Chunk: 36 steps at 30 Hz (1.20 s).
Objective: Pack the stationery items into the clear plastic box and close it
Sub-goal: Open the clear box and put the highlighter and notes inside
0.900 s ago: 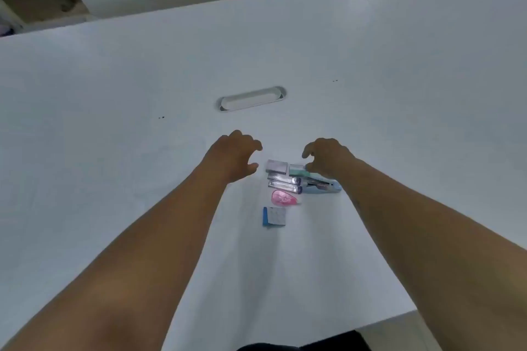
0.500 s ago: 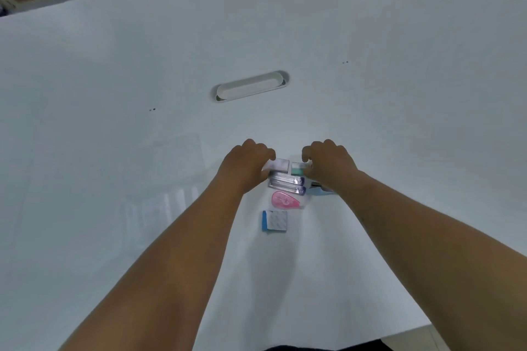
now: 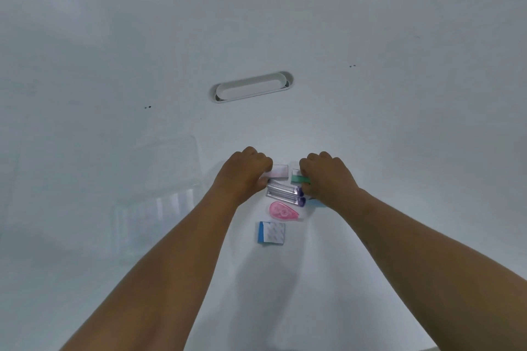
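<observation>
Two hands: left hand (image 3: 245, 174) curled on pale packet (image 3: 279, 171), right hand (image 3: 328, 177) on green eraser (image 3: 299, 179); light, stiff, likely pinched by edges.

Both hands now lowered onto the far items; left hand (image 3: 245, 172) fingers curled on the pale box (image 3: 279, 172). Right hand (image 3: 328, 177) closed over the green piece (image 3: 299, 179).

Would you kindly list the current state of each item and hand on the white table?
Clear plastic box: open, empty.
Pink correction-tape dispenser: lying flat, untouched.
Blue-edged sticky pad: lying flat, untouched.
Left hand: touching pale rectangular eraser.
Right hand: touching green-banded eraser.
</observation>
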{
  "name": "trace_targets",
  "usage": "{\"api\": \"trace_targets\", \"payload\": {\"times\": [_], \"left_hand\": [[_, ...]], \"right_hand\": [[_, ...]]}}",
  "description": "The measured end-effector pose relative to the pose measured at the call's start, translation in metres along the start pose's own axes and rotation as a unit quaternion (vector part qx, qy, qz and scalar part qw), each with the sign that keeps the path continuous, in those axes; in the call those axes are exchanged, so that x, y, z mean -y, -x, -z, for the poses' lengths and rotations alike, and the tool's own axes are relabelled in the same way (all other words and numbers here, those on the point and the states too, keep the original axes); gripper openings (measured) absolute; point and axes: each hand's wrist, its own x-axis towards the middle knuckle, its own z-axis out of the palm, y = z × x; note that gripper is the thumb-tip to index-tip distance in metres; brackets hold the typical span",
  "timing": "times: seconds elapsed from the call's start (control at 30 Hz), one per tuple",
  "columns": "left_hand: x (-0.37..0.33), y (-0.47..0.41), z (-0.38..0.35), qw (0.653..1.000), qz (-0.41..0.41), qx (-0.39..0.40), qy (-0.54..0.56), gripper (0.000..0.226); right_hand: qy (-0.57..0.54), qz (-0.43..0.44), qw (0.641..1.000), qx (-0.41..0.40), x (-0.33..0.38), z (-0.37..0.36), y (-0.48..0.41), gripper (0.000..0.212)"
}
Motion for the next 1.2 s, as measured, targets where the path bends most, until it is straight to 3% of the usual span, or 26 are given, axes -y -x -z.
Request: {"api": "trace_targets", "payload": {"times": [0.3, 0.73, 0.97, 1.2], "left_hand": [[0.032, 0.035, 0.018, 0.998, 0.034, -0.053, 0.021, 0.014], [0.100, 0.163, 0.046, 0.983, 0.149, -0.110, 0.013, 0.017], [0.110, 0.205, 0.046, 0.974, 0.183, -0.132, 0.014, 0.017], [0.113, 0.230, 0.038, 0.969, 0.199, -0.148, 0.019, 0.016]], "right_hand": [[-0.011, 0.037, 0.999, -0.030, 0.021, 0.016, -0.017, 0.010], [-0.066, 0.139, 0.988, -0.034, 0.144, 0.010, -0.031, 0.009], [-0.136, 0.044, 0.989, -0.033, 0.188, -0.003, -0.025, 0.014], [-0.274, -0.090, 0.957, -0.007, 0.221, -0.016, -0.027, 0.019]]}}
